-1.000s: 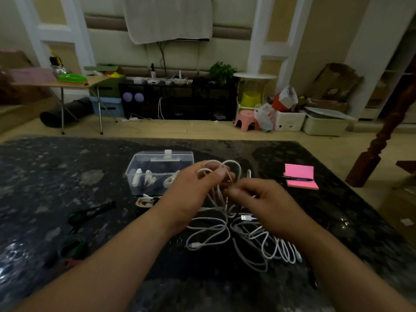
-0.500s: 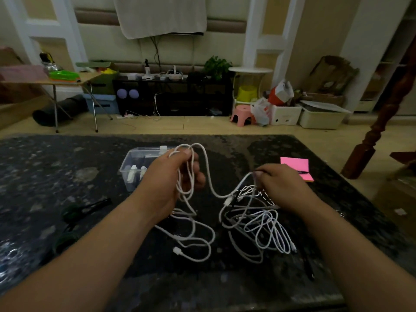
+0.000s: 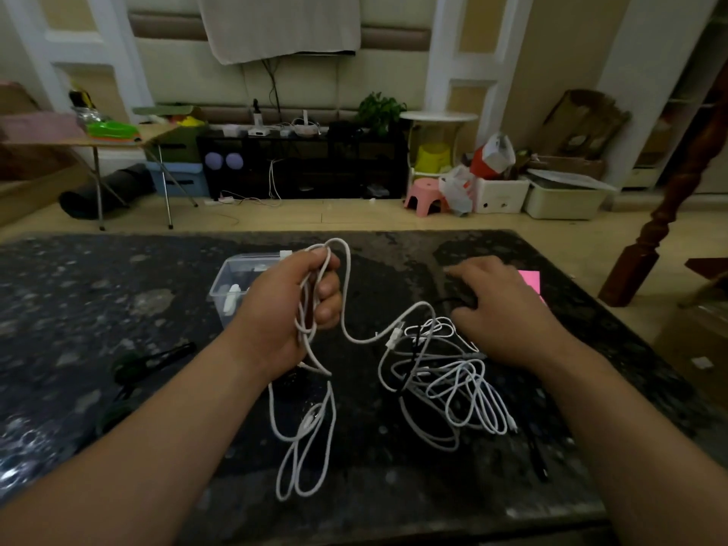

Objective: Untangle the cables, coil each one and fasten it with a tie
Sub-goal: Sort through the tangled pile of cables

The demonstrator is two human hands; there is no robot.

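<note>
White, limp and light, the USB cable (image 3: 305, 423) loops from the gripping left hand (image 3: 283, 309) into the tangle (image 3: 445, 382) on the table (image 3: 118, 293), best pinched near its plug (image 3: 395, 336) by the flat, empty right hand (image 3: 508, 313)

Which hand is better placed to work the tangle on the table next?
Right, probably. The right hand lies open beside the tangle, holding nothing visible. The left hand is occupied: it grips the white cable loops.

Bare left grip (image 3: 283, 309), bare right grip (image 3: 508, 309); forearms (image 3: 157, 447) bare to frame edge.
</note>
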